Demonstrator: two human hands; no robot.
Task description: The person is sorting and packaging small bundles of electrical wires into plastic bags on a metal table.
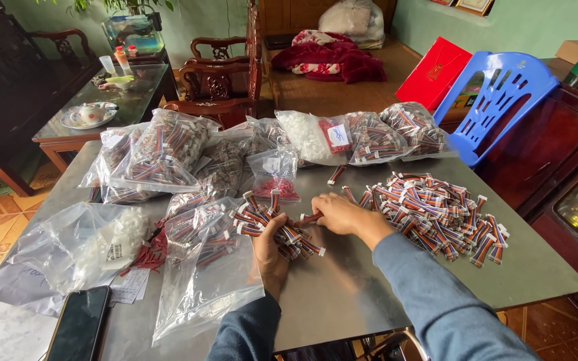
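left hand (270, 249): clasps wire bundle (277, 224) at table (342, 294) centre | right hand (338, 214): fingers pinched on one wire (310, 217) at the bundle's right edge | loose wire pile (436, 212): right of bundle | bags (168, 150): behind and left of bundle | phone (80, 326): far left of bundle

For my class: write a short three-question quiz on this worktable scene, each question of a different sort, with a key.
1. True or false: the left hand grips a bundle of striped wire connectors.
2. Multiple choice: the loose pile of connectors lies (A) to the right of the right hand, (B) on the blue plastic chair, (C) inside a clear bag.
3. Fill in: the dark flat thing at the table's near left edge is a ____.

Key: 1 true; 2 A; 3 phone.
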